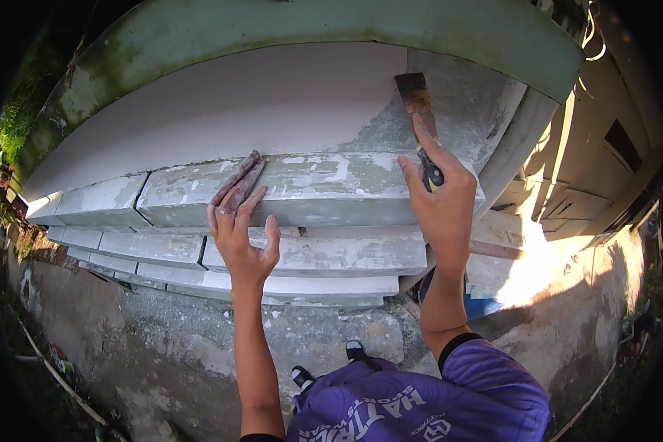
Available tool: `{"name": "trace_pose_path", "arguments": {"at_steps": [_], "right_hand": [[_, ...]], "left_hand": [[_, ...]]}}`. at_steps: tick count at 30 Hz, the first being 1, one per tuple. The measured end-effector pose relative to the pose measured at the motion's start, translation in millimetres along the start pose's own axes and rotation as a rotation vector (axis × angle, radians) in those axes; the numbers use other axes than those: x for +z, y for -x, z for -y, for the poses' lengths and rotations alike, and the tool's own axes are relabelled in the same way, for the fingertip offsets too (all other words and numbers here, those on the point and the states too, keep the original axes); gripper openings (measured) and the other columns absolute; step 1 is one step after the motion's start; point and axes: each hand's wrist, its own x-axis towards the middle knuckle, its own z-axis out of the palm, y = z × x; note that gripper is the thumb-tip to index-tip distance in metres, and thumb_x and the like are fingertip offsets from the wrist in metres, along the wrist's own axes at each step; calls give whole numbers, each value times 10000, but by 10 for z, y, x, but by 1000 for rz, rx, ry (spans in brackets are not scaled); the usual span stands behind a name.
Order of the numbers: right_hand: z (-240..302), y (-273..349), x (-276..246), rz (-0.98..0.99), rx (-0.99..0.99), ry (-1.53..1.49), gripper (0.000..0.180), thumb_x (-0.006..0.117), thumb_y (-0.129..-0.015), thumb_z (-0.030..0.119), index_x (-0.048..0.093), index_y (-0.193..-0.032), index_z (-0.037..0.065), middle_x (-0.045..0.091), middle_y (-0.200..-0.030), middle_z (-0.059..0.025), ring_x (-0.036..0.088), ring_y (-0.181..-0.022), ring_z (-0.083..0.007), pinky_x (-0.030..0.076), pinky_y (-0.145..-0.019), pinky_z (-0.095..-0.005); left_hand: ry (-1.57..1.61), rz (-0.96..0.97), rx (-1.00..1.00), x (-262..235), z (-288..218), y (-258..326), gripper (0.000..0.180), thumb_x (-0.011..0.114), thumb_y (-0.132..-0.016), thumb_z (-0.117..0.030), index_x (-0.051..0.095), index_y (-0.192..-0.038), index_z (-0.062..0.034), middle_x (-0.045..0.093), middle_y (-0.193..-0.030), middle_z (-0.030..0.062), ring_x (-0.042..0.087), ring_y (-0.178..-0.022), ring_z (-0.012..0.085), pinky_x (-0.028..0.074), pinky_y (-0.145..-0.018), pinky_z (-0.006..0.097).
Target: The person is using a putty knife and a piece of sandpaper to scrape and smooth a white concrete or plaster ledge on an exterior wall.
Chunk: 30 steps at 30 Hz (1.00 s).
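My right hand (pixel 443 202) is closed round the dark handle of a putty knife (pixel 414 94). Its index finger stretches along the blade. The wide, rust-stained blade lies on the wall panel (pixel 272 96), by the border between white coating and bare grey-green. On the left, my left hand (pixel 241 239) reaches to the stepped ledge (pixel 331 184). A folded reddish-brown strip (pixel 237 184), its material unclear, sits between its fingers against the ledge edge. The thumb stands apart from it. White smears mark the ledge.
A mossy green curved band (pixel 331 26) borders the panel above. Lower white-smeared steps (pixel 324 252) run beneath the ledge. Worn concrete ground (pixel 155 346) spreads below, under my feet in dark sandals. Something blue (pixel 482 307) shows behind my right arm. Bright sunlight falls on the right.
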Motion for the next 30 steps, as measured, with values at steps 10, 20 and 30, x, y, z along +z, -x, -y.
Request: {"name": "trace_pose_path", "arguments": {"at_steps": [10, 20, 30], "right_hand": [[-335, 214, -612, 177, 198, -427, 617, 578, -912, 47, 418, -1507, 15, 564, -1059, -126, 531, -812, -124, 493, -785, -291], [-514, -366, -804, -197, -253, -165, 204, 826, -807, 19, 771, -1002, 0, 741, -1006, -128, 697, -934, -178, 536, -837, -269], [-402, -587, -1010, -180, -186, -214, 248, 888, -733, 42, 795, -961, 14, 750, -916, -102, 696, -814, -126, 544, -741, -252]], "left_hand": [[-51, -82, 51, 101, 28, -7, 414, 691, -780, -136, 699, -1192, -92, 622, -1221, 151, 552, -1214, 335, 295, -1131, 509], [-40, -126, -9, 164, -36, -13, 389, 673, -787, -132, 702, -1172, -81, 634, -1210, 155, 551, -1215, 348, 277, -1150, 521], [-31, -139, 22, 123, -75, -35, 366, 670, -793, -127, 702, -1153, -72, 648, -1193, 148, 561, -1193, 349, 292, -1144, 504]]}}
